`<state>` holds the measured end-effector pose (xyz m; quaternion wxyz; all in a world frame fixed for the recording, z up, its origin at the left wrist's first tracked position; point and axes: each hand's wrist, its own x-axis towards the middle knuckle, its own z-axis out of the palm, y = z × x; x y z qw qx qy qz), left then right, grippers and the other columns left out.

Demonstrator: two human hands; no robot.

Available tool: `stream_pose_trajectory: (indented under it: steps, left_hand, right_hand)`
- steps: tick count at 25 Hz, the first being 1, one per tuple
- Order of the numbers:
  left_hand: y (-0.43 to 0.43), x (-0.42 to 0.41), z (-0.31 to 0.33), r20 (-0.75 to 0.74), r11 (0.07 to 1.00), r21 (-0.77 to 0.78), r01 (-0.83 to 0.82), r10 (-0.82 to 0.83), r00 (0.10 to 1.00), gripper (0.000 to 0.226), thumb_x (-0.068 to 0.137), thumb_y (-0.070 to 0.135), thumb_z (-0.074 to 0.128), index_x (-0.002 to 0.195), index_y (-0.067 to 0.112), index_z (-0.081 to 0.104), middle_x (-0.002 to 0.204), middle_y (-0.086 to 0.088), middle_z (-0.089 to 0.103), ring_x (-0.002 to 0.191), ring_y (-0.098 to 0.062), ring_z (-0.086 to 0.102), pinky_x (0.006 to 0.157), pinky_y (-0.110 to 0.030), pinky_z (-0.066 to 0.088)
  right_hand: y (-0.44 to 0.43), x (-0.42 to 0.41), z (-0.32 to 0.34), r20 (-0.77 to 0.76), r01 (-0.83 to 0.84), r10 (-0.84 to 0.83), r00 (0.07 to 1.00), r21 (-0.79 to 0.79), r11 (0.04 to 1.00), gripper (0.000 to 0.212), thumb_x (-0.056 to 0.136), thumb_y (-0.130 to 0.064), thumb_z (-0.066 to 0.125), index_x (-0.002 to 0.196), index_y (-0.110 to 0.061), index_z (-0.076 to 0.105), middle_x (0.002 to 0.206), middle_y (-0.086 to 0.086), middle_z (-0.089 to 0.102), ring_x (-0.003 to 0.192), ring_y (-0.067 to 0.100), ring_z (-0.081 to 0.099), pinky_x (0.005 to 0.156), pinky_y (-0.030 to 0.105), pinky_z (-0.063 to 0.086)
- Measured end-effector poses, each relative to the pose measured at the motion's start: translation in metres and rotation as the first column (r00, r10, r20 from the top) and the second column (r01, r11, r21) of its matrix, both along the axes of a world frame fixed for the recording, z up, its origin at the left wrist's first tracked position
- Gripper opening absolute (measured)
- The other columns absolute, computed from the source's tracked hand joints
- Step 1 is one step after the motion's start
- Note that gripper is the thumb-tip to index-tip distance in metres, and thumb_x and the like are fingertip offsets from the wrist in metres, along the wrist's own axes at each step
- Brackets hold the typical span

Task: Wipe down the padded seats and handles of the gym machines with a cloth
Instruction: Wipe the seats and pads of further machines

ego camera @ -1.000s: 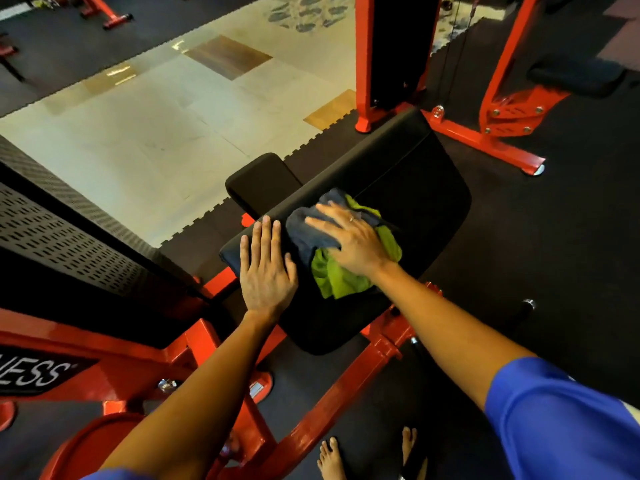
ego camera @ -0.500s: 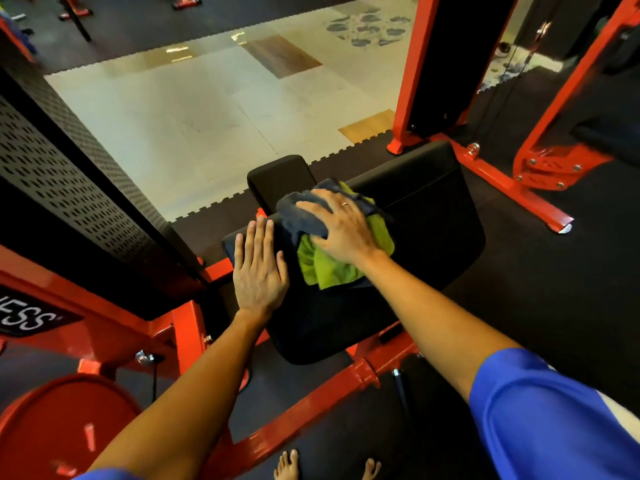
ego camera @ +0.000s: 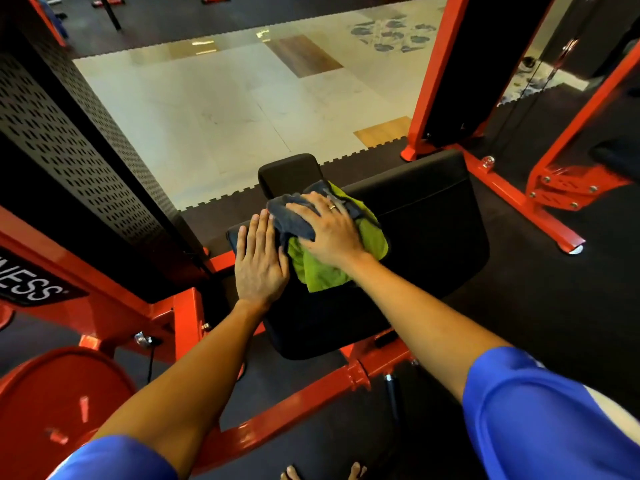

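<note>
Black padded seat [ego camera: 433, 220]: right grip [ego camera: 329, 233], fingers straight, presses cloth [ego camera: 322, 271]; left grip [ego camera: 259, 261] flat beside.

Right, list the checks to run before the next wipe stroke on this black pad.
1. Pressure: ok, right hand presses on the grey and green cloth.
2. Contact: ok, cloth lies on the padded seat.
3. Bracing: ok, left hand lies flat on the seat beside the cloth.
4. Path: ok, seat right of the cloth is bare.
5. Whether the small pad behind is wiped: cannot tell.
6. Cloth dampness: cannot tell.
</note>
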<state>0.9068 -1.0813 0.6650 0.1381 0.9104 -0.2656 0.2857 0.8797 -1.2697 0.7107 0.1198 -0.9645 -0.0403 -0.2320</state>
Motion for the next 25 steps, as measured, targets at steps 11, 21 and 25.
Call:
stream_pose_trajectory:
  steps: [11, 21, 25]
  left_hand:
    - [0.0, 0.003, -0.002, -0.049, 1.0, 0.016, 0.009, -0.008, 0.999, 0.062, 0.104, 0.031, 0.034, 0.159, 0.003, 0.025, 0.167, -0.015, 0.023, 0.157, -0.026, 0.016, 0.127, -0.049, 0.014]
    - [0.0, -0.002, 0.003, -0.072, 0.999, -0.026, 0.032, -0.033, 0.997, 0.06, 0.105, 0.03, 0.036, 0.159, 0.005, 0.028, 0.166, -0.013, 0.026, 0.156, -0.026, 0.019, 0.128, -0.047, 0.013]
    - [0.001, 0.0, 0.004, -0.069, 0.998, -0.035, 0.044, -0.046, 0.997, 0.061, 0.104, 0.03, 0.036, 0.159, 0.005, 0.028, 0.166, -0.014, 0.026, 0.156, -0.026, 0.019, 0.128, -0.046, 0.011]
  right_hand:
    - [0.035, 0.0, -0.015, 0.053, 0.258, -0.277, 0.959, 0.227, 0.939, 0.061, 0.085, -0.041, 0.057, 0.144, -0.024, 0.059, 0.16, 0.012, 0.043, 0.152, 0.035, 0.034, 0.125, 0.046, 0.023]
    - [-0.037, -0.027, -0.023, -0.029, 0.426, -0.426, 0.904, 0.147, 0.893, 0.062, 0.09, -0.023, 0.068, 0.15, -0.024, 0.053, 0.166, 0.011, 0.035, 0.153, 0.037, 0.03, 0.123, 0.055, 0.028]
    - [0.007, 0.001, -0.009, -0.027, 0.456, -0.468, 0.883, 0.28, 0.845, 0.063, 0.088, -0.021, 0.071, 0.149, -0.025, 0.054, 0.165, 0.014, 0.035, 0.153, 0.041, 0.029, 0.125, 0.054, 0.025]
